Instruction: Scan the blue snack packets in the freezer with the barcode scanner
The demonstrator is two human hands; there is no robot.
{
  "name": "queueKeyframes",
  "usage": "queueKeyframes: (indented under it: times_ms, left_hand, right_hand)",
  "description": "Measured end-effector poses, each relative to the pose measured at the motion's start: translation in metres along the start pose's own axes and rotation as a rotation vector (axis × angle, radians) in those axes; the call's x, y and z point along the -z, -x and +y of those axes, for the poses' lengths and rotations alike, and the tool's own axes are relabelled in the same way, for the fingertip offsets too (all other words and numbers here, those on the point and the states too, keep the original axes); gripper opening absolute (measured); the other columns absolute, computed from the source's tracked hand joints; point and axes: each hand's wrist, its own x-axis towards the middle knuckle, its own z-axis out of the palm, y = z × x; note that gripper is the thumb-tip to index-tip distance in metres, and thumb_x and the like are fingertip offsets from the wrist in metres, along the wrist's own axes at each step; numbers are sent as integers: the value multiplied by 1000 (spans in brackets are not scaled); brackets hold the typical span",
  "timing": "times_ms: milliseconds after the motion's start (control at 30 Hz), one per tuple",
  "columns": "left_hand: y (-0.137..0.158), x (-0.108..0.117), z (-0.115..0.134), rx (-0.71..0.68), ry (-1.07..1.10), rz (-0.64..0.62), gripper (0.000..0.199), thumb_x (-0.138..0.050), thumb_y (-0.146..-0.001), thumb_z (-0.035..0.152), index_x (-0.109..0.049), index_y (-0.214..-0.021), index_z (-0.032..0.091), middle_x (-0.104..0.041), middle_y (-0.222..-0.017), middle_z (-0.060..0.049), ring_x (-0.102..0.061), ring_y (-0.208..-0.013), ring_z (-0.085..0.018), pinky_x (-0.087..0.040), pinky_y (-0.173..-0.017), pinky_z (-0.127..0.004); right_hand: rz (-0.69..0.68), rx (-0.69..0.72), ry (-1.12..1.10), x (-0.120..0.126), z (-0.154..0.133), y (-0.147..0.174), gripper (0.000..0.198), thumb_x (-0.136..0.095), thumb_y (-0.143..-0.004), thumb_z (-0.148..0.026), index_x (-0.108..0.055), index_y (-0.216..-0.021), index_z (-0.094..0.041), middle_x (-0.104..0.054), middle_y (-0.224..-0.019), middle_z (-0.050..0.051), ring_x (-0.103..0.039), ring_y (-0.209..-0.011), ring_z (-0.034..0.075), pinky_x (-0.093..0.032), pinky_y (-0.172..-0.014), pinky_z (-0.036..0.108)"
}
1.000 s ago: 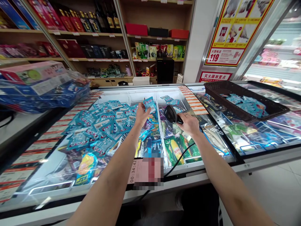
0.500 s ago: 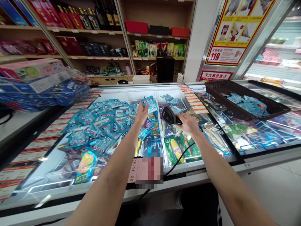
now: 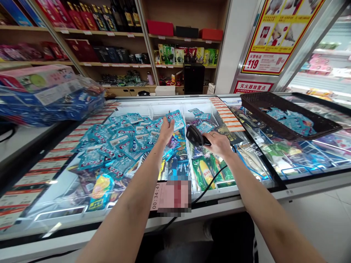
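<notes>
My left hand (image 3: 166,130) is closed on the edge of a blue snack packet (image 3: 178,119), with a printed white patch showing on it. In my right hand (image 3: 218,143) is a black barcode scanner (image 3: 195,136), gripped by its handle, its head pointing left toward the packet. The scanner's black cable (image 3: 210,183) runs down below my right wrist. Many like blue packets (image 3: 123,137) lie spread on the freezer's glass top to the left of my left hand. A few more blue packets (image 3: 203,126) lie just behind the scanner.
A brown basket (image 3: 290,136) holding blue packets rests on the freezer (image 3: 246,197) at right. Plastic-wrapped boxes (image 3: 46,95) are stacked at left. Shelves (image 3: 104,33) with bottles and boxes stand behind. Frozen goods in bags (image 3: 207,170) lie inside the freezer.
The scanner in my right hand has shifted slightly left, closer to the packet. My left hand keeps its hold on the packet, almost unmoved.
</notes>
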Motion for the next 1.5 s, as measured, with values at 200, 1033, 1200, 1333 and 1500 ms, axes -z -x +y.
queueKeyframes:
  times_ms: [200,1033,1200,1333,1500]
  left_hand:
    - [-1,0,0,49,38,-28,45,-42,-88,56,-46,-113,19,-55,-94,-9,-53,-102,-25,-41,-91,-39]
    - [-3,-3,-5,-15,-36,-83,34,-40,-91,48,-43,-108,18,-49,-80,-4,-51,-74,-18,-40,-68,-31]
    - [-1,-2,-3,-57,-64,-76,35,-39,-91,50,-46,-105,19,-44,-67,0,-48,-60,-16,-40,-63,-31]
    - [1,-2,0,-131,-158,-23,39,-42,-90,44,-46,-117,16,-58,-86,-10,-59,-78,-23,-45,-72,-34]
    - [8,1,9,-206,-261,102,62,-45,-87,28,-23,-141,8,-43,-135,-22,-43,-125,-31,-38,-100,-42]
  right_hand:
    - [-10,12,8,1,-3,-1,38,-56,-87,-39,-55,-119,-20,-66,-99,7,-59,-98,21,-42,-75,29]
    - [-41,25,15,4,-5,-4,35,-57,-86,-35,-56,-117,-17,-65,-99,8,-58,-98,21,-41,-75,28]
    - [-28,3,27,1,-3,-2,35,-56,-87,-35,-57,-118,-19,-66,-100,8,-58,-98,21,-40,-74,28]
    - [9,-47,53,-3,1,1,35,-56,-86,-36,-57,-118,-20,-66,-98,6,-59,-95,21,-39,-72,28]
    - [32,-139,68,-2,7,4,36,-57,-84,-37,-58,-116,-21,-67,-98,6,-59,-93,22,-39,-70,28]
